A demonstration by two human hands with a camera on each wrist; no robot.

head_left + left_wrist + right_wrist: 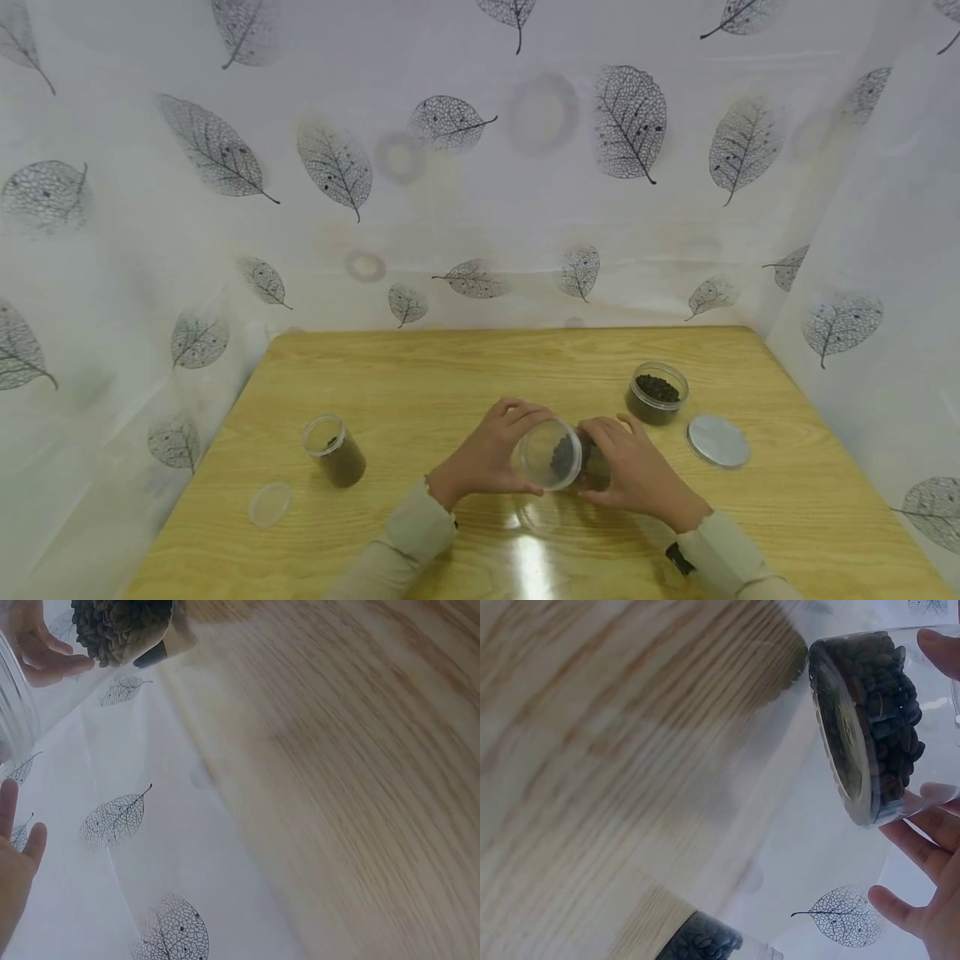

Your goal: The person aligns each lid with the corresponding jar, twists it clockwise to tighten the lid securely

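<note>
A clear jar [550, 462] with dark coffee beans [892, 720] in it is held tilted above the table, its round mouth end turned left and towards the head camera. My left hand [491, 454] holds it around the mouth end, thumb below and fingers above. On the other side, my right hand [637, 471] grips the body near the base, partly hiding it. In the right wrist view the beans lie against the jar's base, and the part towards the mouth is see-through. The left wrist view shows only parts of the hands and the jar's rim [15, 705].
At the left stands an open tall jar [343, 461] of dark contents, beside a translucent lid [270, 504]. A short open jar [654, 408] with dark grains stands at the right, near a silver lid [717, 441]. A leaf-patterned curtain [480, 208] borders the wooden table [450, 367].
</note>
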